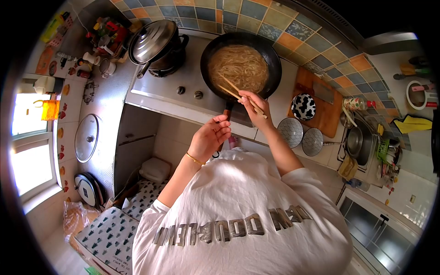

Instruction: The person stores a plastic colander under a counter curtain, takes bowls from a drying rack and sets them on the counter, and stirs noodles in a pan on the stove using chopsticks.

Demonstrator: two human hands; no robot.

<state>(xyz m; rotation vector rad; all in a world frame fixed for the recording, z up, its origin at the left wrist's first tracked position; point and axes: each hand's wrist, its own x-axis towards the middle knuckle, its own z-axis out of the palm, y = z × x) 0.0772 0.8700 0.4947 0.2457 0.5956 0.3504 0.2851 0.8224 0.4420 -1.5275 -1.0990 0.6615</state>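
A black wok (pixel 207 68) on the stove holds pale noodles (pixel 243 66) in brownish liquid. My right hand (pixel 254 107) is closed round a pair of wooden chopsticks (pixel 232 84), their tips apart over the near-left part of the noodles. The wok's wooden handle (pixel 227 112) points toward me. My left hand (pixel 211 136), with a gold-coloured bangle (pixel 195 159) on the wrist, is palm up in front of this handle. Its fingers are loosely bent and hold nothing that I can see. The hand covers part of the handle; whether they touch, I cannot tell.
Left of the wok, a lidded pot (pixel 158 48) stands on the steel stove (pixel 192 59). To the right are a cutting board (pixel 316 87) with a cleaver (pixel 323 93), a cow-patterned bowl (pixel 303 107), two patterned bowls (pixel 290 133) and a sink (pixel 362 142). A glass lid (pixel 87 138) leans at left.
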